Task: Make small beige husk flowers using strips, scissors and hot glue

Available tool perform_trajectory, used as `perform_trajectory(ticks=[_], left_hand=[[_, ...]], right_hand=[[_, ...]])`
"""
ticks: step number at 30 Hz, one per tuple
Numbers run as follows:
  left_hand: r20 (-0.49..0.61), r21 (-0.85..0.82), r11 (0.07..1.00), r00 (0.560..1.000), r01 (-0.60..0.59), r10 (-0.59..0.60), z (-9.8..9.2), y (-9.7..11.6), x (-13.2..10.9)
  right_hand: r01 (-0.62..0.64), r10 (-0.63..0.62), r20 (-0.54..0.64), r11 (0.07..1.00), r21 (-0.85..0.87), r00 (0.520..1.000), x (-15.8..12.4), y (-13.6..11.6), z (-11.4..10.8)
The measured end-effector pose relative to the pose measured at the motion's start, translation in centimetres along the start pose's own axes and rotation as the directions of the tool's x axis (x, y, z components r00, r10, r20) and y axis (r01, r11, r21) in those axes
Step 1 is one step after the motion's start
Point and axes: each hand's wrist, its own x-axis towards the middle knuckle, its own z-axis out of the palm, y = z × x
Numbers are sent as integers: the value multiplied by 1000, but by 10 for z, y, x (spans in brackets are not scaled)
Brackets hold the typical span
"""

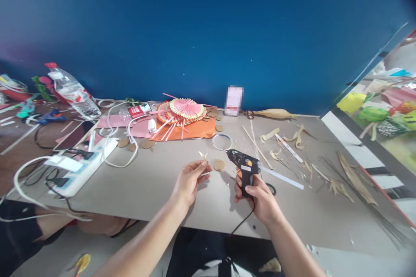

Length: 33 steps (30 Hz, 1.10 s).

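Observation:
My right hand is wrapped round the handle of a black hot glue gun, its nozzle pointing left. A whitish glue stick sticks out of the gun's back end. Between thumb and fingers of my left hand a small pale dried-leaf piece is pinched, its tips pointing up. On the table between the hands lies a round brown disc. Just behind the gun's nozzle is a thin ring. The gun's black cord runs down over the table edge.
A white power strip with tangled cables lies at left, near plastic bottles. Pink paper fans rest on orange paper at the back. Dried husk strips and a thin stick lie at right. Another person's leg shows at lower left.

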Motion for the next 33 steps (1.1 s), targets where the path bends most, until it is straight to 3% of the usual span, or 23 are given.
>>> perform_trajectory(ticks=[4, 10, 15, 33], left_hand=[[72, 73, 997, 997, -10, 5, 19, -1, 3], [106, 212, 976, 994, -42, 20, 44, -3, 3], [182, 275, 954, 981, -119, 70, 49, -5, 2], [221, 281, 953, 974, -111, 48, 61, 0, -1]], right_hand=[[77, -115, -138, 964, -256, 984, -8, -5, -1], [71, -128, -111, 906, -417, 986, -19, -15, -3], [38, -107, -110, 864, -501, 988, -21, -20, -7], [1, -102, -129, 788, -615, 986, -23, -27, -12]])
